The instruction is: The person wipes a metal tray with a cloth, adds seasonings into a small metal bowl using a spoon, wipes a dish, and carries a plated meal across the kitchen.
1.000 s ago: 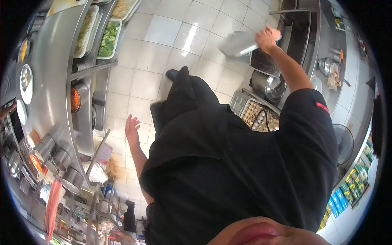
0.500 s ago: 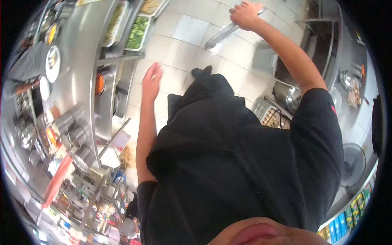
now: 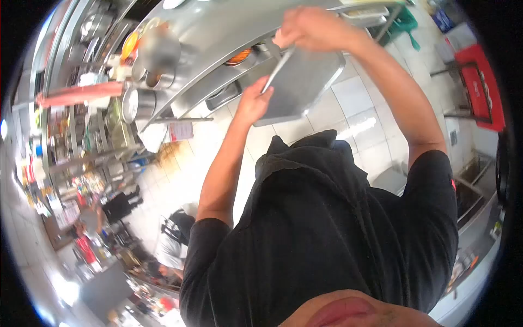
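Note:
A grey metal tray (image 3: 305,82) is held tilted in front of me, above the tiled floor. My left hand (image 3: 254,102) is closed on its left edge, near the lower corner. Up at the far end, my right hand (image 3: 318,30) is closed around the rim, its fingers partly blurred. Beside the tray runs a steel counter (image 3: 218,30). Under the counter, on the shelf, an orange-filled round container (image 3: 238,57) and a dark rectangular pan (image 3: 223,95) lie close to my left hand.
Metal pots (image 3: 138,103) stand along the counter at left. A red crate (image 3: 482,87) on a dark stand is at right. A person in a white top (image 3: 171,248) bends down at lower left. A green container (image 3: 400,27) is at the far end.
My view has turned left toward the counter. My right hand has brought the tray across toward the counter, and my left hand, previously free, has taken hold of its edge.

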### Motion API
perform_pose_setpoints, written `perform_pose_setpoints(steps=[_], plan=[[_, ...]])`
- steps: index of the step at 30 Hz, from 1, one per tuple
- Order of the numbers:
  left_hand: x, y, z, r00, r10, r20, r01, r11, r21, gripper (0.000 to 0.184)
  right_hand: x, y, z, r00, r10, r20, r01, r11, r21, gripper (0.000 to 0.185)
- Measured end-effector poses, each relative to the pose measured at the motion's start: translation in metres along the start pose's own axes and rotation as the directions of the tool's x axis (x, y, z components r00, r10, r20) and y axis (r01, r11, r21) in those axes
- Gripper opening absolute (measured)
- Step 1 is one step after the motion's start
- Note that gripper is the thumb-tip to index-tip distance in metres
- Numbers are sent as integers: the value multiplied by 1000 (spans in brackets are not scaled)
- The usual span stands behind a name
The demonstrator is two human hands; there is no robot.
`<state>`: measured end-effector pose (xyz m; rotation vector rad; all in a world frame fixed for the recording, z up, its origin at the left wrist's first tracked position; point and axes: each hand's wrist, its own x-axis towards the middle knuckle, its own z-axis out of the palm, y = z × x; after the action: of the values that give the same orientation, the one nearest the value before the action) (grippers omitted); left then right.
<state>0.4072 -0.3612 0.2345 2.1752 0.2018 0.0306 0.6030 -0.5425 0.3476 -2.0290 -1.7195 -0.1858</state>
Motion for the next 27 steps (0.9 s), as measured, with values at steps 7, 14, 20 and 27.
perform_pose_setpoints(steps=[7, 14, 20, 27], plan=[[-65, -99, -110, 820, -537, -200, 135, 520, -843, 28, 107, -57, -73, 875, 484, -25, -365, 691, 624, 22], [-57, -194, -145, 671, -684, -286, -45, 347, -937, 40, 188, -69, 8, 860, 510, 18, -367, 595, 715, 27], [-35, -269, -133, 561, -785, -262, -30, 297, -954, 43, 219, -103, 247, 930, 307, 202, -366, 715, 596, 27], [-35, -283, -107, 516, -822, -241, 73, 322, -944, 39, 218, -91, 385, 979, -169, 110, 146, 970, 194, 34]])
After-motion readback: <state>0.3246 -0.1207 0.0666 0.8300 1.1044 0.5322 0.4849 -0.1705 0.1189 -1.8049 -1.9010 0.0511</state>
